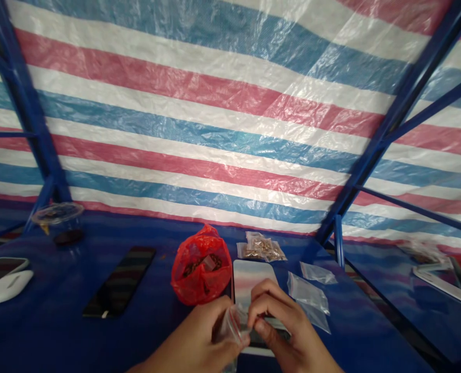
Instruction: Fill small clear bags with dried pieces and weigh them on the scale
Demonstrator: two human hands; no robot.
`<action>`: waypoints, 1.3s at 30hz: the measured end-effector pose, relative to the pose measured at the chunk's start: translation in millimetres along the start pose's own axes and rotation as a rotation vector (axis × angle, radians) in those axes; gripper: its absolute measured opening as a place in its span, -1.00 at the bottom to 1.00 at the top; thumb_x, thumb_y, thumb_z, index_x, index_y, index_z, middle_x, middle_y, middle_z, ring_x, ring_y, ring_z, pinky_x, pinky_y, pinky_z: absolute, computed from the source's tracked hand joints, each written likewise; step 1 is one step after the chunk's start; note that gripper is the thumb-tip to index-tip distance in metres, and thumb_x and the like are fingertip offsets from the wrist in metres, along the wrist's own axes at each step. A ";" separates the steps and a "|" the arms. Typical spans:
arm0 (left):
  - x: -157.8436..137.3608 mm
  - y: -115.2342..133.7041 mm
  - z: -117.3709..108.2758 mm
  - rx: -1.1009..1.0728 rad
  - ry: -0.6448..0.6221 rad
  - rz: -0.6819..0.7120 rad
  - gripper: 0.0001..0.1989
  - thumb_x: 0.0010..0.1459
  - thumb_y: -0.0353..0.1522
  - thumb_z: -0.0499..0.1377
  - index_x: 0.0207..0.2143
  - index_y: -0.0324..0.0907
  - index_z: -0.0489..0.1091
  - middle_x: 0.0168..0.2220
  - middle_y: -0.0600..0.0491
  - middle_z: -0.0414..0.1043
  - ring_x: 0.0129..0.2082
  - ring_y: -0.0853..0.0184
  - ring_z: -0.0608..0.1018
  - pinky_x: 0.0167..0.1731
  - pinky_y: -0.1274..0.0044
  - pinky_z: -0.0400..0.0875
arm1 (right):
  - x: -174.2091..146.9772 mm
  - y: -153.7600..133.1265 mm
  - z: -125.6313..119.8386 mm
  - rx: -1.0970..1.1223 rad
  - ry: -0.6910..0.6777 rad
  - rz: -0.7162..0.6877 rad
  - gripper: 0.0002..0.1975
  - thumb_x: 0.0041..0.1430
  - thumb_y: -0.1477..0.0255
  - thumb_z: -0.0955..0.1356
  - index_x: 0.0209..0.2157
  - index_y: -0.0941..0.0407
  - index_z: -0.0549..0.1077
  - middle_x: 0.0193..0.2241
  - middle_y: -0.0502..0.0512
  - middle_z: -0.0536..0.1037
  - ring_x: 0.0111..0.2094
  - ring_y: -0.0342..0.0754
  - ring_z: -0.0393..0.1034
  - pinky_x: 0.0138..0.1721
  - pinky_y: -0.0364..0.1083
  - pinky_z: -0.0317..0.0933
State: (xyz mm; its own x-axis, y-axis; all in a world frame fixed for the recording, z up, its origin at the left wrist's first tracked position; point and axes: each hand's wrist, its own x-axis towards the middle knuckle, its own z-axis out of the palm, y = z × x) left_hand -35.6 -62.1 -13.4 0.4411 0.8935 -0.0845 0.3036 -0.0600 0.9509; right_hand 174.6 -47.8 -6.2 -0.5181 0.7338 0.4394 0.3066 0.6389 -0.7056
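Observation:
A small clear zip-lock bag (232, 327) with a reddish strip near its mouth is gripped by my left hand (209, 331), thumb on one side. My right hand (280, 326) has its fingertips pinched together at the bag's right edge; whatever else may be between them is hidden. Both hands are over a flat weighing scale (253, 274) with a pale, shiny top and a dark strip at its near end. Just left of the scale stands a red plastic bag (203, 282), its mouth open on brown, grainy bits and a small clear piece.
Filled small bags (261, 247) lie behind the scale. Flat clear bags (310, 298) are to its right on the blue table (137, 331). Leftward are a black phone (119, 282), a clear plastic cup (65, 225) and a white rounded object (7, 287). Blue metal posts (354, 178) frame a striped tarp.

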 end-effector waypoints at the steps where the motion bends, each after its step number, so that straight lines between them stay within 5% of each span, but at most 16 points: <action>1: -3.8 -5.2 -2.4 0.089 0.018 -0.028 -0.79 0.19 -0.20 0.20 -0.36 -0.16 0.36 -0.44 0.16 0.33 -0.43 0.39 0.35 -0.43 0.59 0.19 | 3.3 1.3 2.0 -0.007 0.037 0.016 -0.90 0.41 0.38 0.28 -0.23 -0.02 0.44 -0.29 0.02 0.47 -0.26 -0.07 0.43 -0.22 -0.14 0.31; 4: -15.3 -24.7 -9.7 0.303 0.124 -0.044 -0.88 0.14 -0.26 0.22 -0.36 -0.12 0.40 -0.43 0.11 0.48 -0.45 0.32 0.48 -0.45 0.57 0.24 | 25.6 6.8 11.8 -0.116 0.101 0.059 -0.86 0.43 0.36 0.27 -0.11 -0.02 0.46 -0.17 0.07 0.54 -0.11 -0.03 0.45 -0.05 -0.07 0.31; 7: -22.4 -39.0 -18.1 0.360 0.219 0.022 -0.87 0.21 -0.25 0.17 -0.26 -0.07 0.45 -0.31 0.05 0.59 -0.36 0.25 0.60 -0.33 0.54 0.39 | 58.8 12.6 28.3 -0.337 -0.043 0.071 -0.78 0.37 0.33 0.35 0.01 0.02 0.50 0.00 0.14 0.57 0.07 0.09 0.41 0.17 0.08 0.18; 10: -20.0 -43.5 -27.2 0.368 0.275 0.035 -0.79 0.31 -0.21 0.08 -0.15 -0.06 0.45 -0.20 -0.02 0.62 -0.24 0.20 0.64 -0.19 0.48 0.46 | 80.9 17.6 48.4 -0.414 -0.143 0.066 -0.69 0.31 0.31 0.41 0.05 0.07 0.53 -0.03 0.17 0.63 0.03 0.13 0.45 0.22 0.15 0.13; 14: -7.0 -46.5 -38.7 0.269 0.349 0.086 -0.72 0.38 -0.17 0.00 -0.13 -0.10 0.42 -0.09 -0.09 0.58 -0.10 0.19 0.61 -0.03 0.42 0.47 | 76.5 22.3 70.5 -0.180 -0.054 0.098 -0.74 0.36 0.47 0.31 -0.01 0.05 0.58 -0.03 0.14 0.65 0.00 0.06 0.51 0.17 0.07 0.24; 17: 1.9 -52.7 -45.2 0.114 0.444 0.148 -0.73 0.35 -0.15 0.03 -0.22 -0.12 0.39 -0.20 -0.04 0.57 -0.19 0.23 0.59 -0.07 0.42 0.50 | 64.3 22.4 81.3 0.018 -0.024 0.122 -0.66 0.36 0.47 0.29 0.10 0.03 0.53 0.07 0.12 0.61 0.08 0.04 0.49 0.18 0.06 0.31; 24: 14.8 -57.4 -56.3 -0.206 0.726 0.064 -0.76 0.07 -0.16 0.24 -0.39 -0.15 0.40 -0.42 0.07 0.54 -0.32 0.20 0.61 -0.24 0.43 0.52 | 56.2 16.2 96.9 0.221 -0.178 0.068 -0.28 0.26 0.60 0.28 0.42 0.02 0.12 0.34 0.13 0.33 0.34 0.01 0.25 0.36 0.11 0.13; 27: 21.3 -60.1 -62.5 -0.225 0.745 0.029 -0.81 -0.06 -0.26 0.27 -0.41 -0.17 0.39 -0.48 0.11 0.51 -0.41 0.22 0.60 -0.35 0.47 0.48 | 58.9 16.7 95.3 0.248 -0.201 0.055 -0.37 0.32 0.58 0.23 0.39 0.04 0.14 0.23 0.13 0.48 0.24 -0.04 0.38 0.28 0.02 0.25; 31: 29.3 -71.7 -71.3 -0.107 0.812 0.002 -0.79 -0.11 -0.31 0.24 -0.36 -0.19 0.41 -0.46 0.11 0.54 -0.40 0.21 0.59 -0.33 0.45 0.47 | 71.8 18.2 86.5 -0.129 -0.047 0.123 -0.58 0.41 0.50 0.18 0.22 0.08 0.37 0.07 0.17 0.59 0.06 0.01 0.52 0.14 0.00 0.36; 36: 35.9 -79.5 -78.2 -0.016 0.892 0.031 -0.80 -0.12 -0.32 0.24 -0.37 -0.18 0.40 -0.45 0.09 0.55 -0.35 0.14 0.60 -0.29 0.40 0.48 | 92.2 30.6 85.4 -0.718 -0.055 0.436 -0.66 0.41 0.35 0.23 -0.03 0.20 0.55 -0.19 0.37 0.66 -0.18 0.21 0.60 -0.13 0.11 0.44; 39: 37.7 -76.4 -78.5 -0.075 0.859 0.032 -0.75 -0.11 -0.35 0.25 -0.30 -0.19 0.40 -0.38 0.06 0.60 -0.29 0.11 0.63 -0.23 0.38 0.50 | 101.8 39.5 89.4 -0.696 -0.098 0.325 -0.72 0.39 0.39 0.27 -0.02 0.17 0.55 -0.28 0.30 0.66 -0.19 0.12 0.60 -0.10 0.05 0.42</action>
State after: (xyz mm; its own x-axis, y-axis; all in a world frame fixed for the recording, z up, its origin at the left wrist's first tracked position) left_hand -108.5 11.1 -65.8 -0.3527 0.9204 0.1685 0.2316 -0.0886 0.9688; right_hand 62.5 31.5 -39.0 -0.3746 0.9062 0.1960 0.8696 0.4167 -0.2647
